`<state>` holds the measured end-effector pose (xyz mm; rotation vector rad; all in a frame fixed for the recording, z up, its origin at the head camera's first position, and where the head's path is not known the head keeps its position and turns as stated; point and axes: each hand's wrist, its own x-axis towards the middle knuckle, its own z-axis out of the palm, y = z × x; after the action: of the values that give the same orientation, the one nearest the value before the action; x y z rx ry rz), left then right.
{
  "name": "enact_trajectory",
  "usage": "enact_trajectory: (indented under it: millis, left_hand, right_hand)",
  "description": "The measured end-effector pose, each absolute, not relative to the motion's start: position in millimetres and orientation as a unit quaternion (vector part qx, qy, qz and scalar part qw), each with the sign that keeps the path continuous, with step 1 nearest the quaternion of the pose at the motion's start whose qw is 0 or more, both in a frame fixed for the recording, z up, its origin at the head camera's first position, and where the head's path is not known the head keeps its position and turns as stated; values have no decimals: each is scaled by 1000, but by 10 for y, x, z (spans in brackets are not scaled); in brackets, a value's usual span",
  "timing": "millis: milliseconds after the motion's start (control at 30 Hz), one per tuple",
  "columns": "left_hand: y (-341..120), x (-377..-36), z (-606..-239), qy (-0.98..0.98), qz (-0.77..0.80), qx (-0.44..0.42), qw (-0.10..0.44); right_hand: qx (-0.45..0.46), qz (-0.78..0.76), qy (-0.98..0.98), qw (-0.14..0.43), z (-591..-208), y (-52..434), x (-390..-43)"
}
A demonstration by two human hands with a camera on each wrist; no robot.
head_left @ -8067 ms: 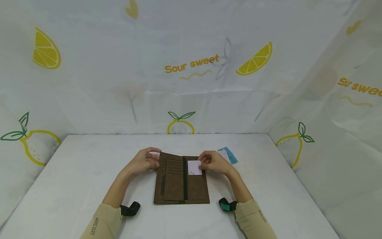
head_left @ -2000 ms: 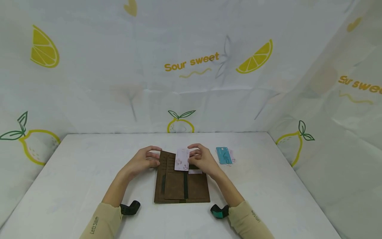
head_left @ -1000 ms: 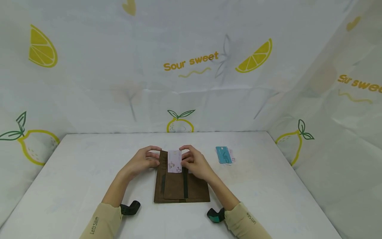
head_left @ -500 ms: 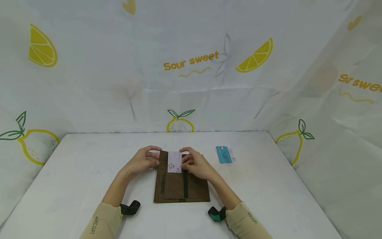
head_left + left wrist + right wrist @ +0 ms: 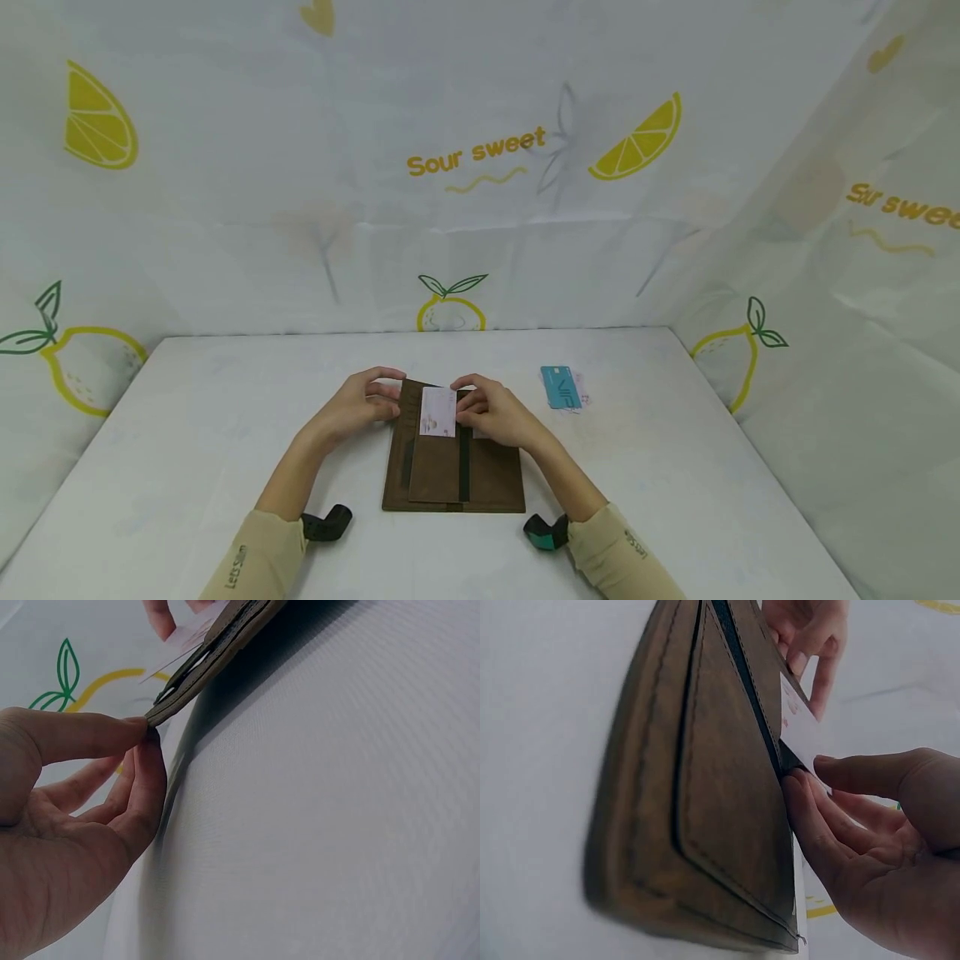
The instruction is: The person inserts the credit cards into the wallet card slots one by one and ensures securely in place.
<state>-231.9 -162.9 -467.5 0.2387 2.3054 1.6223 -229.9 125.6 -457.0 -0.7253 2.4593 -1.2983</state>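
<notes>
right hand [image 5: 501, 417] pinches card [image 5: 438, 412], lower in the wallet [image 5: 453, 462] slot than before; left hand [image 5: 358, 407] pinches wallet's far-left corner. open table [image 5: 187, 433] all round; teal card [image 5: 560, 387] right of wallet.

The open wallet [image 5: 453, 462] is made of matt brown leather-like material with a slightly napped, suede look and visible stitched seams. The pale card [image 5: 438, 412] in it and the teal card [image 5: 560, 387] appear smooth plastic. The table [image 5: 187, 433] is covered in smooth, matt white sheeting.
</notes>
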Motion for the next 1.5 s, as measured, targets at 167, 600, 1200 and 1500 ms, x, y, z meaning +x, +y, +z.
enact_trajectory:
  millis: [167,600,1200,1500]
  left_hand:
    - [-1630,-2325,-4680,801,571,82,160]
    - [-1634,-2308,-4669,802,569,90,156]
    - [-1644,-2337,-4692,804,568,83,156]
    - [-1638,-2335,-4687,805,565,86,158]
  right_hand:
    - [-240,-447,851,136,-4589,1253,-2302]
    - [-236,-442,853,148,-4599,1228,-2311]
    - [-263,-432,850,146,-4614,1231,-2311]
    - [-266,-425,852,149,-4603,1229,-2304]
